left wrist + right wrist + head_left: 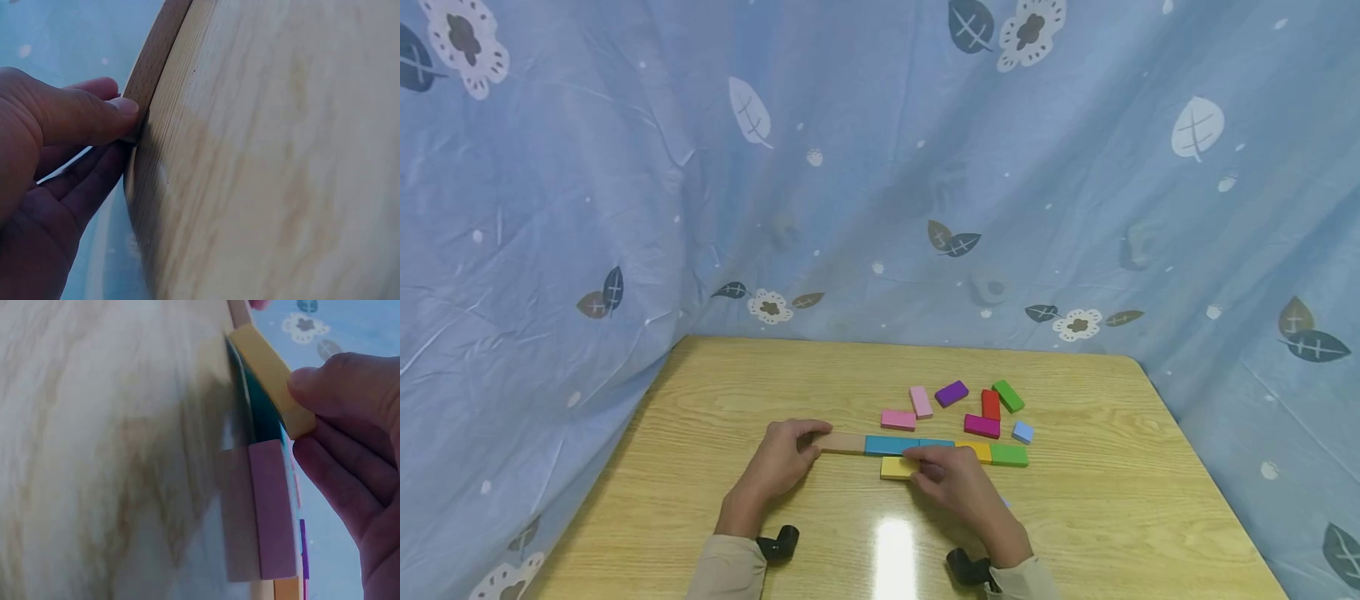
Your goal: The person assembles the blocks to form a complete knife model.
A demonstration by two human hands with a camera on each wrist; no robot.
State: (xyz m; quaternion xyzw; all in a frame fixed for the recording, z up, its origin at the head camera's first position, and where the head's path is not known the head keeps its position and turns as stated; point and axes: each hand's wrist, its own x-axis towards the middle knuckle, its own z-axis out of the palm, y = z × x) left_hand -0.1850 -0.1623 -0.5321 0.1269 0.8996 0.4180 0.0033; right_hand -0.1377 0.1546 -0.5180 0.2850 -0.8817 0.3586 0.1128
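Observation:
A row of flat coloured blocks runs across the table. My left hand (782, 458) pinches the left end of a plain wooden block (844, 443), its thumb (122, 107) on the near side. Blue blocks (891, 446) continue the row, followed by a yellow-orange block (976, 451) and a green block (1009, 455). Between thumb and fingers my right hand (962, 483) holds a yellow block (897, 468) just in front of the blue ones. The right wrist view has this block tilted, beside a mauve block (275, 509) that my right hand mostly hides in the head view.
Behind the row lie loose blocks: pink (898, 420), light pink (921, 402), purple (952, 393), red (991, 405), magenta (982, 426), green (1008, 396) and a small light-blue one (1023, 432). A blue patterned curtain (880, 208) hangs around the wooden table (737, 375).

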